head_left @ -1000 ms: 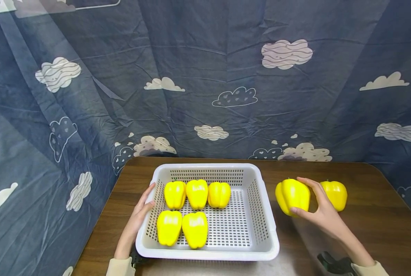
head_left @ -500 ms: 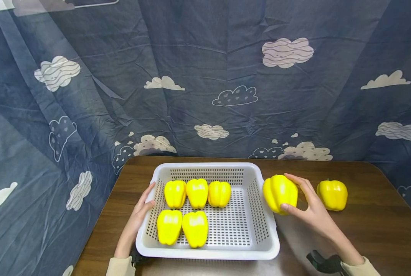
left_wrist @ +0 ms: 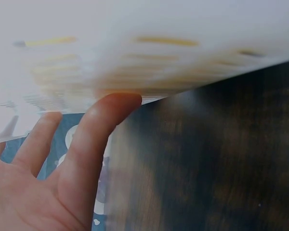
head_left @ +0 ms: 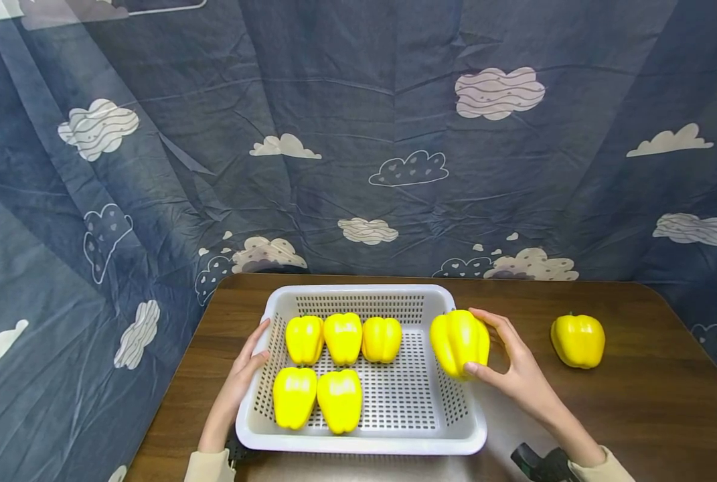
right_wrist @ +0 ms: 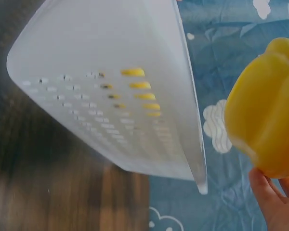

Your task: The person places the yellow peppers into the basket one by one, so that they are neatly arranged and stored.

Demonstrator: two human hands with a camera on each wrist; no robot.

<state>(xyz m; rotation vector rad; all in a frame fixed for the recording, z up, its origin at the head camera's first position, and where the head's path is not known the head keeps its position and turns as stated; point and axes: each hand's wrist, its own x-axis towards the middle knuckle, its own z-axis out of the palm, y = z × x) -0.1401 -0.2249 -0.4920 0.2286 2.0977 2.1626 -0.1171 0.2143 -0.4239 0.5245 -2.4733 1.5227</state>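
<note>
My right hand (head_left: pixel 517 371) holds a yellow bell pepper (head_left: pixel 459 343) between thumb and fingers, over the right rim of a white perforated basket (head_left: pixel 358 444). In the right wrist view this bell pepper (right_wrist: pixel 265 113) is off to the right of the basket wall (right_wrist: pixel 111 38), apart from it. My left hand (head_left: pixel 237 381) touches the basket's left side from outside. The left wrist view shows its thumb (left_wrist: pixel 96 134) extended against the wall. Inside the basket are several yellow bell peppers: a back row with a middle pepper (head_left: pixel 343 338), and a front pair including a left pepper (head_left: pixel 294 397).
Another yellow bell pepper (head_left: pixel 578 341) stands on the brown wooden table (head_left: pixel 647 402), right of my right hand. A dark blue cloth (head_left: pixel 334 181) with cloud prints hangs behind the table. The basket's right part shows bare perforated floor (head_left: pixel 397 405).
The right hand has carried its bell pepper leftward from the table's right side to above the basket's right rim. The left hand and the basket stay where they were.
</note>
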